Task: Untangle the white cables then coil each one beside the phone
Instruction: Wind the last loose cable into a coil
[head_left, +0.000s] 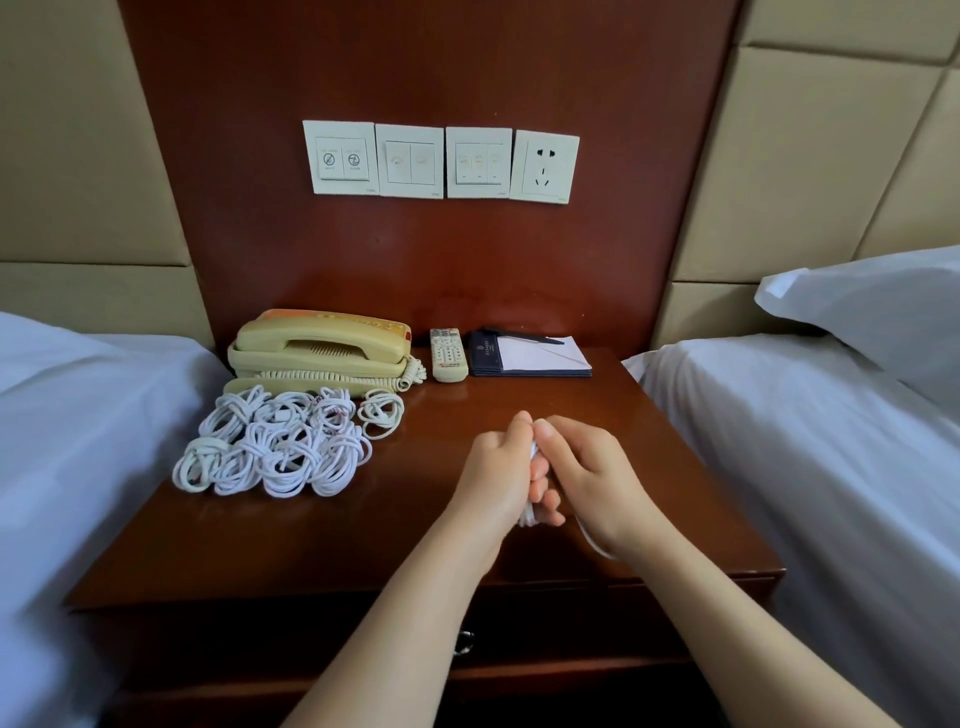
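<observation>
Head view, centre: left hand (493, 467), right hand (589, 480), fingers curled round white cable (529, 513); coiled cables (275, 447) left, beside phone (322, 345).

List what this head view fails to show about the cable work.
- Head view: thin white cable mostly hidden between left hand and right hand; tangled or coiled, unclear.
- Head view: heap of coiled white cables before the beige corded phone overlaps; exact count unclear.
- Head view: white wall switch plates, icons too small to read.

Hotel room: twin beds (810, 441), bedside phone (319, 345)
</observation>
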